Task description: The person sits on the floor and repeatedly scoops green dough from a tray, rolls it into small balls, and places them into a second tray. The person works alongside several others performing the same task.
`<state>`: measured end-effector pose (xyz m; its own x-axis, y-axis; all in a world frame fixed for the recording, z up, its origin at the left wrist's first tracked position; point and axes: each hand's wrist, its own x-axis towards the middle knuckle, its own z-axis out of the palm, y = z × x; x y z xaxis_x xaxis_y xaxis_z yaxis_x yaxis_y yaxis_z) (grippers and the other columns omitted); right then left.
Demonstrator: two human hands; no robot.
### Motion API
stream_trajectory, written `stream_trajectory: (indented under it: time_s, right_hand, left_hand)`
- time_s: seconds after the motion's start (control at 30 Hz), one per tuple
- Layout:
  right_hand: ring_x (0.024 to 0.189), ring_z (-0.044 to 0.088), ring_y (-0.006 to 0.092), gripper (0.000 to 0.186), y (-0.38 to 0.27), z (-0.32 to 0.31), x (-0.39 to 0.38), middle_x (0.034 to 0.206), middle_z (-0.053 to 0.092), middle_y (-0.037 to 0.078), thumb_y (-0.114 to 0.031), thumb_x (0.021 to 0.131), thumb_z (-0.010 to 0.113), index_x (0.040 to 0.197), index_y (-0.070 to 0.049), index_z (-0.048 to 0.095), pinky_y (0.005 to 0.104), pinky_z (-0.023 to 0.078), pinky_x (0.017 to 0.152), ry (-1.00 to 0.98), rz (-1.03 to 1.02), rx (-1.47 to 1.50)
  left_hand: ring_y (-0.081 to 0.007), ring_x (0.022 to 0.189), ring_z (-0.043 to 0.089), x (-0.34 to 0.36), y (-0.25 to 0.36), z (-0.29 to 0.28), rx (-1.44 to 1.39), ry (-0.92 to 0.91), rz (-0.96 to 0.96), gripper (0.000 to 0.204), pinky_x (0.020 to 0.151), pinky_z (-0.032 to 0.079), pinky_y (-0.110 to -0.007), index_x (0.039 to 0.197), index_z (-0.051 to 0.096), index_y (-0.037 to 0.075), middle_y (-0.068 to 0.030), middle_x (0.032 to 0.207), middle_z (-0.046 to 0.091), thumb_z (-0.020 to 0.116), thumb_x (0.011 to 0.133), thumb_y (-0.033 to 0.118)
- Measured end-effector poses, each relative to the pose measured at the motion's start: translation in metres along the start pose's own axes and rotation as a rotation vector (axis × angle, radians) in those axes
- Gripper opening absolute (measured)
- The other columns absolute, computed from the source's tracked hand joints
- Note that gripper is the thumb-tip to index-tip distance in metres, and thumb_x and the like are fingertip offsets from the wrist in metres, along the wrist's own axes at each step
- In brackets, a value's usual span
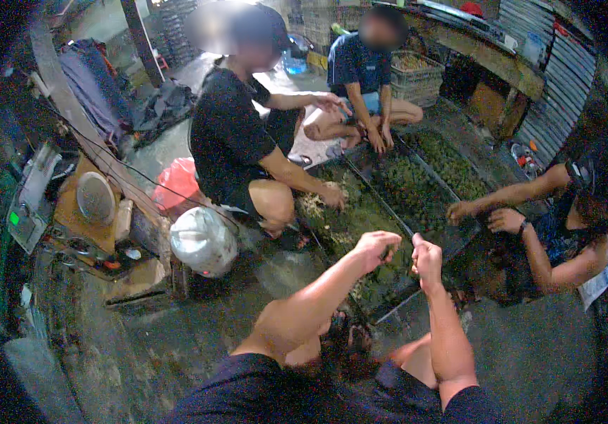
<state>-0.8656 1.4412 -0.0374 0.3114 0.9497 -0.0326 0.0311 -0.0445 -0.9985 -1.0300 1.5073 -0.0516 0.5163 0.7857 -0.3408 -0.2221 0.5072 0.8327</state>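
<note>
My left hand (378, 250) is raised over the nearest part of a long, shallow tray (397, 309), its fingers curled inward. Close beside it, my right hand (428, 263) is closed like a fist with the thumb on top. Whatever either hand may hold is hidden or too small to make out. Below them lies a layer of loose greenish-brown material (350, 222), with a paler heap (318, 203) at its left side. More dark green clumps (406, 180) fill the neighbouring section on the right.
One person in black (230, 127) squats at the left, another in dark blue (357, 67) at the far end. A third person's arm (530, 185) reaches in from the right. A whitish rounded container (203, 240), a red plastic bag (175, 185) and a wooden stand (124, 219) are on the left.
</note>
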Motion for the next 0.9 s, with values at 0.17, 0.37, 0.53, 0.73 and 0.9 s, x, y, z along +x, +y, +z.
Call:
stream_trajectory:
  time_s: [0.17, 0.37, 0.53, 0.73, 0.9]
  right_hand:
    - [0.086, 0.058, 0.0139, 0.029, -0.013, 0.014, 0.001, 0.090, 0.063, 0.002, -0.007, 0.077, 0.068, 0.105, -0.001, 0.068, 0.0282, 0.046, 0.081, -0.213, -0.417, -0.317]
    - [0.086, 0.066, 0.0203, 0.020, -0.010, 0.005, 0.000, 0.091, 0.069, 0.011, -0.003, 0.073, 0.069, 0.091, 0.002, 0.070, 0.0305, 0.051, 0.081, -0.132, -0.418, -0.410]
    - [0.071, 0.062, 0.0135, 0.015, -0.011, 0.009, -0.005, 0.085, 0.068, 0.008, -0.004, 0.076, 0.068, 0.090, 0.001, 0.070, 0.0273, 0.050, 0.064, -0.052, -0.423, -0.419]
    - [0.059, 0.053, 0.0124, 0.009, 0.002, -0.015, 0.015, 0.078, 0.063, 0.008, -0.011, 0.083, 0.064, 0.089, -0.004, 0.064, 0.0243, 0.042, 0.047, -0.028, 0.343, 0.630]
    - [0.060, 0.052, 0.0129, 0.017, 0.015, -0.027, 0.021, 0.084, 0.062, 0.009, -0.017, 0.088, 0.065, 0.096, -0.004, 0.059, 0.0244, 0.043, 0.047, 0.039, 0.470, 0.786]
  left_hand:
    - [-0.0180, 0.081, 0.056, 0.005, 0.005, -0.004, -0.140, 0.048, -0.078, 0.014, 0.053, 0.044, -0.034, 0.092, 0.061, 0.009, -0.0055, 0.094, 0.059, 0.071, 0.085, 0.016]
    - [-0.0163, 0.060, 0.056, -0.002, 0.012, 0.004, 0.047, -0.031, -0.023, 0.015, 0.047, 0.045, -0.032, 0.086, 0.058, 0.005, -0.0053, 0.075, 0.060, 0.072, 0.082, 0.010]
    - [-0.0152, 0.071, 0.059, 0.000, 0.010, 0.003, 0.083, -0.061, 0.032, 0.017, 0.052, 0.048, -0.031, 0.091, 0.060, 0.004, -0.0055, 0.085, 0.062, 0.072, 0.083, 0.015]
    - [-0.0130, 0.082, 0.060, -0.001, 0.015, 0.005, -0.211, -0.037, -0.164, 0.023, 0.069, 0.052, -0.030, 0.107, 0.063, 0.008, -0.0033, 0.097, 0.064, 0.066, 0.090, 0.023]
    - [-0.0121, 0.078, 0.059, 0.000, 0.015, -0.001, -0.253, -0.123, -0.176, 0.022, 0.069, 0.049, -0.028, 0.108, 0.062, 0.009, -0.0011, 0.090, 0.064, 0.067, 0.090, 0.020]
